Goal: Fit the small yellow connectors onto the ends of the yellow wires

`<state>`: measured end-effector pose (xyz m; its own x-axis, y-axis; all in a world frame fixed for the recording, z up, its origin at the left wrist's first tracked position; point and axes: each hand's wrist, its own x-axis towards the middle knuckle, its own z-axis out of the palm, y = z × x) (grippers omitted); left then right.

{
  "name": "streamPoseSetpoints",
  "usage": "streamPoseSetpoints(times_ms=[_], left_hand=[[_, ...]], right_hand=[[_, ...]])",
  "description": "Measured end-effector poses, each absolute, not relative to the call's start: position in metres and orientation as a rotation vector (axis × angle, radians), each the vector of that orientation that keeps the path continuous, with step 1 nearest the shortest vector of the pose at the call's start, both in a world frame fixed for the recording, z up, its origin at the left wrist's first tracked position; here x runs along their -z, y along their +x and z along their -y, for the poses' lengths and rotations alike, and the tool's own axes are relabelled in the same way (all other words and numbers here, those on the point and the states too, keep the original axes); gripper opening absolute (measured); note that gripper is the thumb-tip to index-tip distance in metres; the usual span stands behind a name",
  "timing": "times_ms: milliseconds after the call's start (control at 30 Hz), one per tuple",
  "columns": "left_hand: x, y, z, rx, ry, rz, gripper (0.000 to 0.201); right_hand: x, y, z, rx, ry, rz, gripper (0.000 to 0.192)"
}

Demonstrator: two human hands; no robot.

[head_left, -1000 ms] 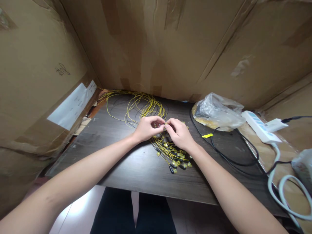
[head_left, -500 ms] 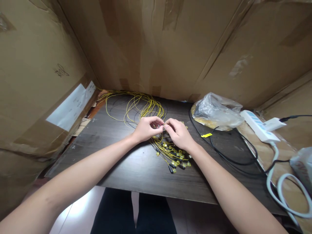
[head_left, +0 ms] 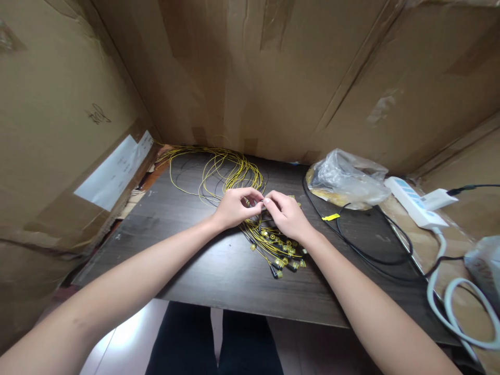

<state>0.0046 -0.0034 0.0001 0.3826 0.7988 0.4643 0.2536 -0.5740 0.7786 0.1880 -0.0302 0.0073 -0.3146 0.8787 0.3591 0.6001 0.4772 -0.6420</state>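
Note:
A bundle of thin yellow wires (head_left: pixel 219 169) lies coiled on the dark wooden table (head_left: pixel 219 271), its ends fitted with small yellow and black connectors (head_left: pixel 282 252) gathered near the middle. My left hand (head_left: pixel 235 207) and my right hand (head_left: pixel 287 214) meet just above those connectors. Both pinch the same small wire end between thumb and fingertips. What exactly sits between the fingertips is too small to make out.
Cardboard walls (head_left: pixel 273 78) close in the table at the left, back and right. A crumpled clear plastic bag (head_left: pixel 347 177) lies at the right rear, with a black cable (head_left: pixel 363 250) looping beside it, a white power strip (head_left: pixel 414 205) and a white cord (head_left: pixel 449 312) farther right.
Both hands stay pinched together at the same spot; only the fingertips shift slightly on the wire end.

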Motion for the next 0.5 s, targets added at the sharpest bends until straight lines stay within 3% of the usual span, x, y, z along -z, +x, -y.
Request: streamPoseSetpoints(times_ms=[100,367,500], left_hand=[[-0.0001,0.0043,0.0026,-1.141,2.014,-0.903,0.011],[0.0017,0.0040,0.0037,-1.157,2.070,-0.870,0.011],[0.0021,0.0042,0.0026,-1.151,2.011,-0.896,0.010]], right_hand=[[-0.0092,0.1882,0.0312,-0.528,-1.195,2.014,0.019],[-0.0058,0.1865,0.0302,-0.596,-1.219,2.011,0.037],[-0.0076,0.1872,0.0305,-0.518,-1.200,2.010,0.029]])
